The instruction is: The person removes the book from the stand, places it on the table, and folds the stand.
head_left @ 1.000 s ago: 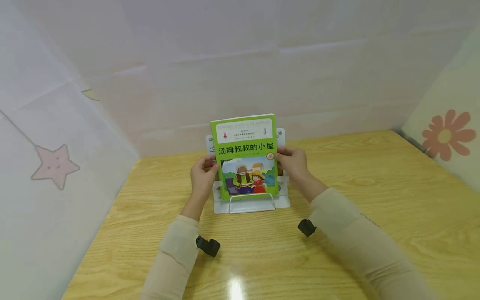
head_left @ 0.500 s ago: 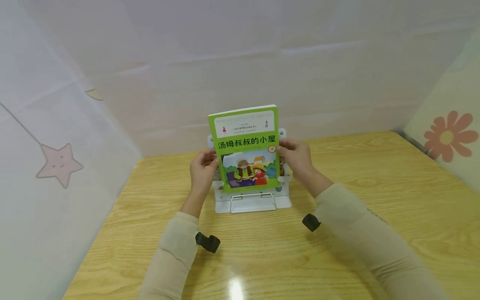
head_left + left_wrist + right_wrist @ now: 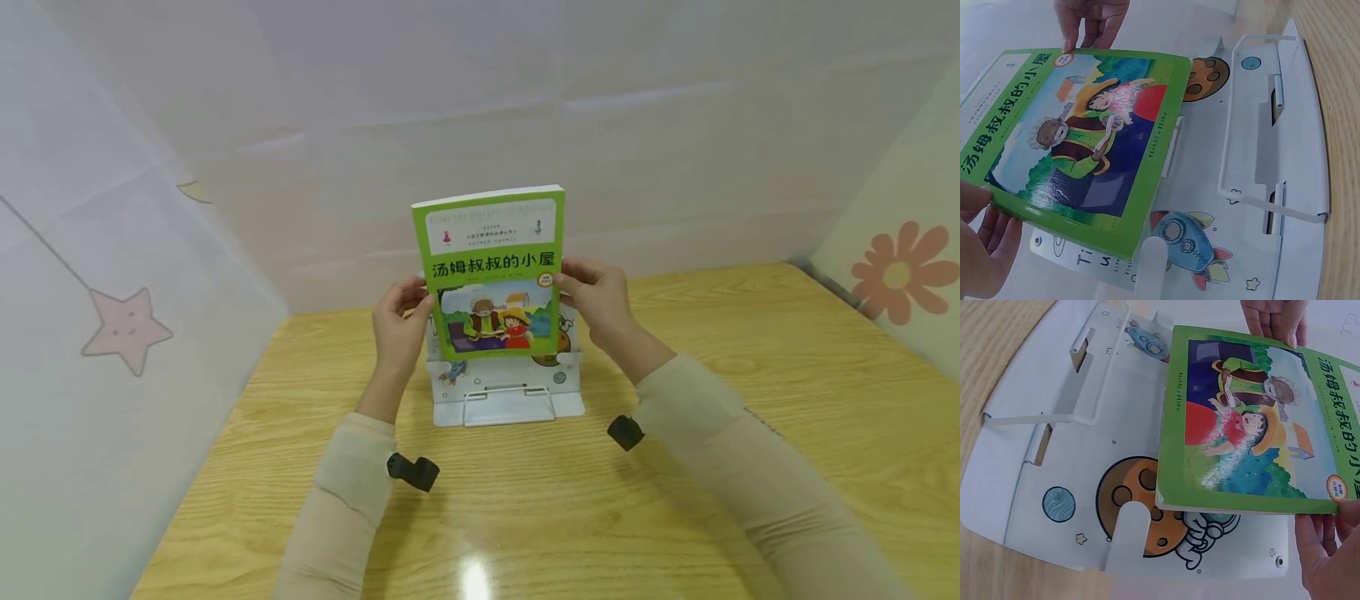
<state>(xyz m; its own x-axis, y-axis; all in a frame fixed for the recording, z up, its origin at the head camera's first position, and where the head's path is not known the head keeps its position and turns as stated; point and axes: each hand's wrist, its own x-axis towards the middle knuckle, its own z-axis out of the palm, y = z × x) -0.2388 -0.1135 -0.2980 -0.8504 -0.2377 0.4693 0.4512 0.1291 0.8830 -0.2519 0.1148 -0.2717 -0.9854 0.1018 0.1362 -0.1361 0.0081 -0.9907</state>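
Observation:
A green paperback book (image 3: 495, 275) with an illustrated cover is held up in front of a white book stand (image 3: 517, 387). My left hand (image 3: 400, 325) pinches its left edge, thumb in front and fingers behind. At the right edge, my right hand (image 3: 603, 304) grips the book the same way. The book's lower edge is raised above the stand's wire holder (image 3: 508, 406), as the left wrist view also shows. Printed on the stand's back plate are a blue rocket (image 3: 1183, 244) and, in the right wrist view, an orange planet (image 3: 1141, 500). The book hides much of that plate.
The stand rests on a wood-grain table (image 3: 510, 500). White side clips (image 3: 1129, 534) project from the back plate. Behind the table hangs a pale wall sheet (image 3: 450, 100), with a star (image 3: 127, 329) at left and a flower (image 3: 897, 273) at right. Each wrist carries a black camera (image 3: 415, 472).
Both hands have lifted the book upward, from low behind the wire holder to well above it. More of the stand's printed back plate now shows. The stand has stayed in place.

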